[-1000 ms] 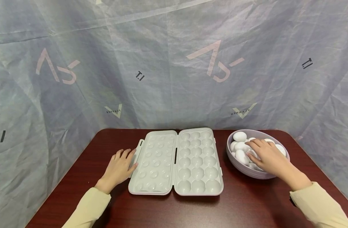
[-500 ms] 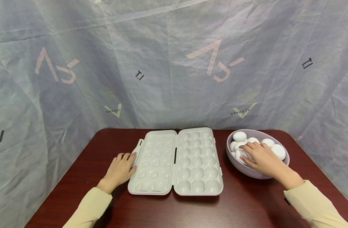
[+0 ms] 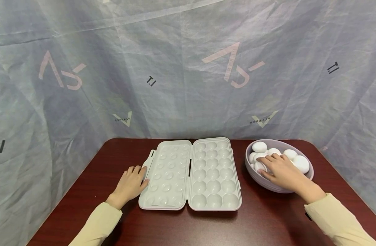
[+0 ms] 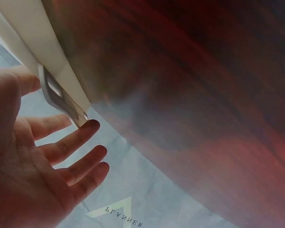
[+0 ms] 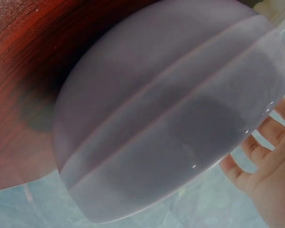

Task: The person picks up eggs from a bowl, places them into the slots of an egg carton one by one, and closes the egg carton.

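In the head view, a white plastic egg carton lies unfolded on the table, its round cups facing up. My left hand rests at the carton's left edge, fingers relaxed by the handle flap. Over a lilac bowl of white eggs is my right hand. Its thumb and fingers pinch an egg at the bowl's left side. From the right wrist, the bowl's outer wall hides the fingertips and eggs; only part of the right hand shows past the rim.
The dark red wooden table carries the carton in the middle and the bowl at the right. A grey fabric sheet with printed letters hangs close behind the table's back edge.
My right hand has moved left and lower inside the bowl, uncovering eggs at the right, and its thumb and fingers have closed round an egg. The left hand has slid slightly nearer along the carton's edge.
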A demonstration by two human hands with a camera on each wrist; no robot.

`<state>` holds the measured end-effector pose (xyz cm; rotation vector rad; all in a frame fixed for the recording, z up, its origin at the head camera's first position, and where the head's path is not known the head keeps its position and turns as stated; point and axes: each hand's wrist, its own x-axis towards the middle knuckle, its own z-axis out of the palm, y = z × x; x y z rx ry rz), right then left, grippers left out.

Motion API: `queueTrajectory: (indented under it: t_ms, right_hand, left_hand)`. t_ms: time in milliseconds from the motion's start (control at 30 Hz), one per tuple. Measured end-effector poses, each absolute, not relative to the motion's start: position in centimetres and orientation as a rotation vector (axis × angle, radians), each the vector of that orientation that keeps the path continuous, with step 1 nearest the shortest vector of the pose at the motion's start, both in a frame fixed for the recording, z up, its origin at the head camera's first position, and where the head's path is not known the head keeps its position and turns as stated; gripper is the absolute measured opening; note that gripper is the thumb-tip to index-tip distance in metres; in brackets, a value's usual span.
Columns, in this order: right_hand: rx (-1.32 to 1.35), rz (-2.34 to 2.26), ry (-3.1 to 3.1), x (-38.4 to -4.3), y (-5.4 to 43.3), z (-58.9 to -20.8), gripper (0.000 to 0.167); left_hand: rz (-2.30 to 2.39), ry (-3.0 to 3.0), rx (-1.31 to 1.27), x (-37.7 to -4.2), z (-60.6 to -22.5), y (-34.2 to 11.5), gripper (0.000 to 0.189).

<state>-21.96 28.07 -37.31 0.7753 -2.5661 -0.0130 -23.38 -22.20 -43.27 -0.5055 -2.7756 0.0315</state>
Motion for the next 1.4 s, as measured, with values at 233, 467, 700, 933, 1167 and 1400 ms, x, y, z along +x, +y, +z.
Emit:
queueTrajectory:
  t_ms: [233,467,700,933,1167,1400]
  right_hand:
    - [0.77,0.001,-2.588,-21.8,27.9,-37.2,0.035]
    - [0.782,0.028,-2.586,-21.9,27.9,-37.3,0.036]
    - [0.789,0.065,-2.561,-22.0,28.0,-37.6,0.036]
    - [0.791,0.088,-2.542,-22.1,28.1,-37.8,0.037]
    - [0.777,0.124,-2.529,-22.3,28.3,-37.8,0.034]
    - [0.78,0.158,-2.505,-22.4,28.5,-37.5,0.034]
  left_hand:
    - [0.023,-2.743,-0.522,-23.5,-43.3,-22.0,0.047]
    - [0.03,-2.688,-0.533,-23.6,-43.4,-22.0,0.045]
    - [0.012,-2.65,-0.53,-23.6,-43.0,-21.9,0.045]
    - [-0.029,-2.661,-0.511,-23.7,-42.4,-21.6,0.045]
    - [-0.061,-2.618,-0.514,-23.8,-41.8,-21.5,0.045]
    - [-0.09,-2.601,-0.524,-23.7,-41.1,-21.4,0.044]
